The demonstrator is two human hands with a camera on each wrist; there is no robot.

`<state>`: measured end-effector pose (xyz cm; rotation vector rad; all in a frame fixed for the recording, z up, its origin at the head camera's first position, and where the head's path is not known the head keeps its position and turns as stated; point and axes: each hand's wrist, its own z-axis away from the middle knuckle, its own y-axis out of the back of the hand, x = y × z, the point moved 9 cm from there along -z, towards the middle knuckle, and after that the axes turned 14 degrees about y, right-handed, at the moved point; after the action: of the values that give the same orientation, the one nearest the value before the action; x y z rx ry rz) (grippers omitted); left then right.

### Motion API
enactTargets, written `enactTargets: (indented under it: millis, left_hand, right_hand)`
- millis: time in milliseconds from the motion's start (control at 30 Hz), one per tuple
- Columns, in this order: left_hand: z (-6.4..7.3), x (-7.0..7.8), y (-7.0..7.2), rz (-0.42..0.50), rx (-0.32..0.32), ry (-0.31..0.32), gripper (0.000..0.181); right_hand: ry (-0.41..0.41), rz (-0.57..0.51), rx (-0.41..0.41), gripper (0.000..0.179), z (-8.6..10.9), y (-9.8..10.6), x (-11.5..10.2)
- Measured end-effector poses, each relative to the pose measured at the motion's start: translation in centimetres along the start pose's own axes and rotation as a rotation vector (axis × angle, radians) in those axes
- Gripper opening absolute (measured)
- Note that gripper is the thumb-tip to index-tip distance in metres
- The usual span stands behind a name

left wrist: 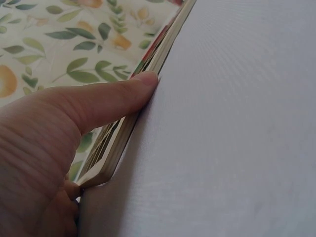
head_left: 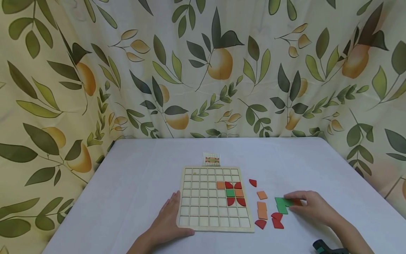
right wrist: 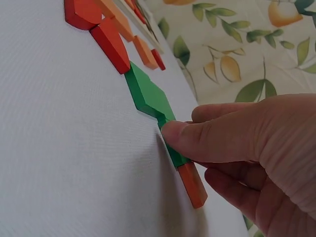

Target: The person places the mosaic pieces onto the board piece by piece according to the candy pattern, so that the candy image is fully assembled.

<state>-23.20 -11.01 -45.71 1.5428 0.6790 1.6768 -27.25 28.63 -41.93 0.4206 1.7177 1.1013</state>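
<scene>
My left hand [head_left: 167, 219] rests at the near left corner of a wooden grid board [head_left: 203, 212], fingers straight along its left side. In the left wrist view its thumb [left wrist: 116, 96] presses on the near edge. On the board's right part lie a green square tile [head_left: 229, 193], orange squares [head_left: 220, 185] and several red quarter-round tiles [head_left: 241, 201]. Right of the board, my right hand [head_left: 318, 206] pinches a green tile [right wrist: 172, 152] between thumb and fingers, close over the table. Another green tile [right wrist: 143, 91] and an orange tile [right wrist: 192, 185] adjoin it.
A small pattern card [head_left: 211, 159] stands behind the board. Loose orange tiles [head_left: 262, 210] and red tiles [head_left: 277, 223] lie between the board and my right hand. A black object [head_left: 328, 248] is at the bottom right. Leaf-patterned curtains [head_left: 203, 88] surround the white table [head_left: 142, 169].
</scene>
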Motion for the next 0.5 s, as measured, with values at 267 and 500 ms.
enactTargets:
  millis: [267, 500]
  left_hand:
    - [0.01, -0.01, 0.07, 0.003, 0.002, -0.002, 0.126]
    - [0.07, -0.08, 0.03, 0.001, 0.000, -0.004, 0.126]
  right_hand:
    - [0.000, 0.016, -0.012, 0.036, -0.11, -0.30, 0.04]
    - [0.020, 0.022, 0.000, 0.035, -0.09, -0.20, 0.37]
